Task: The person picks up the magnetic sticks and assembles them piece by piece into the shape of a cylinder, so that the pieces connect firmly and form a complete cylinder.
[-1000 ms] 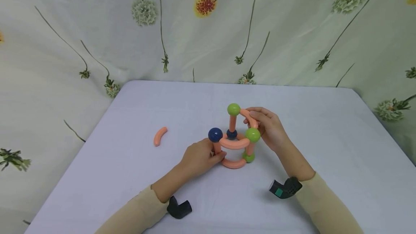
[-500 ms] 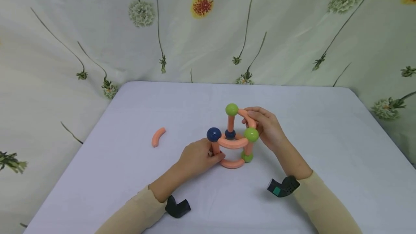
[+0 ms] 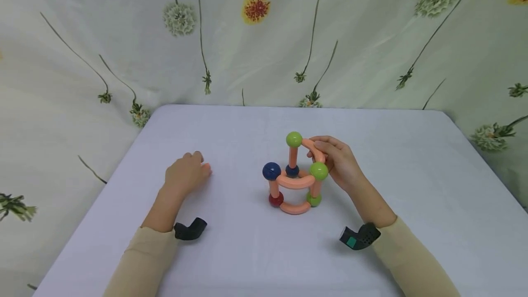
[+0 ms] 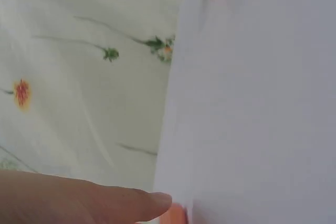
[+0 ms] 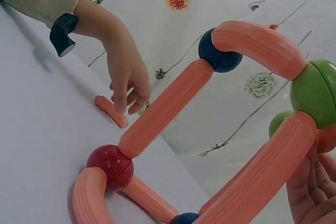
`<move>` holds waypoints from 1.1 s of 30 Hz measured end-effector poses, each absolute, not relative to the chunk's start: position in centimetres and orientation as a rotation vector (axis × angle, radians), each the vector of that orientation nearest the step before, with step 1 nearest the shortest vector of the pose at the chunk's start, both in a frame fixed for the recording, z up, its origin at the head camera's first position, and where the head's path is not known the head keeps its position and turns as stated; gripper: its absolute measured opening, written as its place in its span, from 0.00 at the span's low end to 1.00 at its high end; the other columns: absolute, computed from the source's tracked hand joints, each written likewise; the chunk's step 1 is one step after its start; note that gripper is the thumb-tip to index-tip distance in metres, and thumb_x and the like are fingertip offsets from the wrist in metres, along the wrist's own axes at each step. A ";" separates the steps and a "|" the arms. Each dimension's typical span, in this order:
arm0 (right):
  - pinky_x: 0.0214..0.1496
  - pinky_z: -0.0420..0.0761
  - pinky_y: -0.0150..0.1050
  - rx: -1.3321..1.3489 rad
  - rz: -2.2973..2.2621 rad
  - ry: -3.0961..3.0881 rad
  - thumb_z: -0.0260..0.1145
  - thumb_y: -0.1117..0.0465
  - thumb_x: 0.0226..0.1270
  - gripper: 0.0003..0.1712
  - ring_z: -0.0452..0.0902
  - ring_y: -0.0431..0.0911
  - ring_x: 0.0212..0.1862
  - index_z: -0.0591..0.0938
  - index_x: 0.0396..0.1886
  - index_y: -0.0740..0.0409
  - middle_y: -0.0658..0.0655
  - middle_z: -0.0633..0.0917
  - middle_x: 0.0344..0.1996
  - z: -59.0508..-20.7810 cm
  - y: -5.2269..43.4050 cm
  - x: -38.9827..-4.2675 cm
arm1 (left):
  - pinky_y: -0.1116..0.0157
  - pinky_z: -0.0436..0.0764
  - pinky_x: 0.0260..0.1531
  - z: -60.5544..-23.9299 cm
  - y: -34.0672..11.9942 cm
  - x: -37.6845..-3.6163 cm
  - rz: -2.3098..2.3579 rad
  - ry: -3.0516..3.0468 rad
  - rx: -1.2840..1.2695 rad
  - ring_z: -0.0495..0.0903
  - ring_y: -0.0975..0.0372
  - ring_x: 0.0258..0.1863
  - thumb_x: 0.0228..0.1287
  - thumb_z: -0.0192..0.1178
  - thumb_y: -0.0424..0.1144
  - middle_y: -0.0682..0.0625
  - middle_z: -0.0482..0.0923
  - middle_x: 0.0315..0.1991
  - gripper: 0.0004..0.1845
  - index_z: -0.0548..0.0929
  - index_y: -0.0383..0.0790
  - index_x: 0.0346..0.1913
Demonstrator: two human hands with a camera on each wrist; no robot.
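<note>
**Loose curved stick sits under your left hand, far to the left of the frame**

Your left hand [image 3: 185,173] is right at the loose orange curved stick [image 5: 111,111] on the tabletop [image 3: 247,251]. Its fingertips [image 5: 126,106] curl down onto the stick, but you cannot tell if they grip it. The stick lies flat, its long way pointing across the tabletop. Your right hand [image 3: 338,162] pinches the top curved stick [image 3: 314,148] of the ball-and-stick frame [image 3: 294,182]. The frame stands well apart, to the right of your left hand.

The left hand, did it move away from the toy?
Yes. The left hand left the ball-and-rod structure and went left to the loose orange piece.
</note>
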State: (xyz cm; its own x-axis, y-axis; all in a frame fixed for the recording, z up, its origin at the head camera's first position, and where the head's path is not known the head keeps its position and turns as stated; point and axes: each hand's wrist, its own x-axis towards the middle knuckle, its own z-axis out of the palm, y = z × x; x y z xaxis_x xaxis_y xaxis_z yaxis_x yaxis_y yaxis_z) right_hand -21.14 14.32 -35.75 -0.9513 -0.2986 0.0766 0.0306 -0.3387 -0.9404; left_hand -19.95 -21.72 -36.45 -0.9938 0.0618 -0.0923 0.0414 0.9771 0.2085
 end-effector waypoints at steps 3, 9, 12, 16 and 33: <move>0.27 0.77 0.28 -0.351 -2.390 1.672 0.54 0.63 0.74 0.10 0.80 0.39 0.27 0.83 0.41 0.54 0.52 0.84 0.27 -35.8 14.3 -21.2 | 0.47 0.75 0.35 -37.2 -23.8 -20.7 0.374 2.962 0.001 0.78 0.43 0.38 0.73 0.49 0.52 0.34 0.77 0.40 0.26 0.74 0.26 0.49; 0.27 0.77 0.28 -0.354 -2.392 1.670 0.54 0.63 0.74 0.10 0.80 0.39 0.27 0.83 0.41 0.54 0.52 0.84 0.27 -35.8 14.4 -21.2 | 0.54 0.75 0.35 -38.0 -24.4 -21.4 0.561 2.906 0.043 0.77 0.54 0.32 0.71 0.52 0.54 0.47 0.80 0.29 0.24 0.77 0.31 0.45; 0.28 0.78 0.28 -0.348 -2.396 1.664 0.54 0.63 0.74 0.10 0.80 0.39 0.28 0.83 0.41 0.54 0.52 0.84 0.27 -35.8 14.4 -21.1 | 0.57 0.74 0.34 -37.6 -23.5 -21.4 0.680 2.900 0.067 0.77 0.56 0.30 0.70 0.55 0.51 0.49 0.79 0.28 0.22 0.77 0.31 0.45; 0.29 0.78 0.28 -0.344 -2.390 1.666 0.54 0.63 0.74 0.10 0.80 0.39 0.28 0.82 0.42 0.55 0.52 0.84 0.27 -35.8 14.4 -21.1 | 0.60 0.73 0.34 -36.5 -21.5 -20.9 0.910 2.862 0.131 0.75 0.57 0.31 0.69 0.57 0.53 0.51 0.80 0.28 0.21 0.77 0.35 0.46; 0.28 0.78 0.28 -0.352 -2.383 1.673 0.54 0.63 0.74 0.10 0.80 0.39 0.28 0.82 0.43 0.55 0.52 0.84 0.27 -35.9 14.4 -21.2 | 0.60 0.73 0.30 -29.6 -12.0 -21.3 1.117 2.713 0.511 0.79 0.56 0.30 0.64 0.63 0.53 0.53 0.82 0.25 0.18 0.79 0.41 0.44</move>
State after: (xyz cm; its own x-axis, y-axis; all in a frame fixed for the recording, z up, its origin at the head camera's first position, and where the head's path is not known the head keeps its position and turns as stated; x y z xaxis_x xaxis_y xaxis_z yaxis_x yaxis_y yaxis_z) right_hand -21.21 14.37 -35.92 -0.9498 -0.3037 0.0748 0.0329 -0.3349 -0.9417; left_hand -21.32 -11.96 -29.57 -0.9281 0.3718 -0.0205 0.2496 0.6620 0.7068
